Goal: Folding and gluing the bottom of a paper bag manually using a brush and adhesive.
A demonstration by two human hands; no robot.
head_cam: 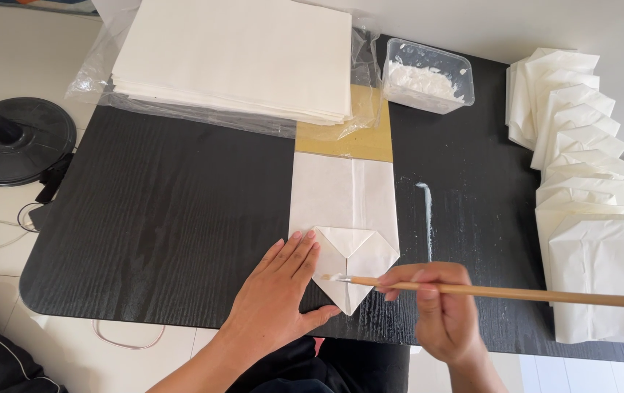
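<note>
A folded white paper bag (342,204) lies on the black table (166,218), its pointed bottom flaps toward me. My left hand (279,287) presses flat on the table and the bag's left lower edge, fingers spread. My right hand (436,309) grips a long wooden brush (516,293); the brush tip, white with paste, touches the folded flap near the bag's lower point.
A clear tub of white paste (428,76) stands at the back. A stack of white sheets in plastic wrap (235,58) lies at the back left. Finished folded bags (589,189) overlap in a row along the right. A paste smear (426,218) marks the table. A fan base (17,138) stands on the floor.
</note>
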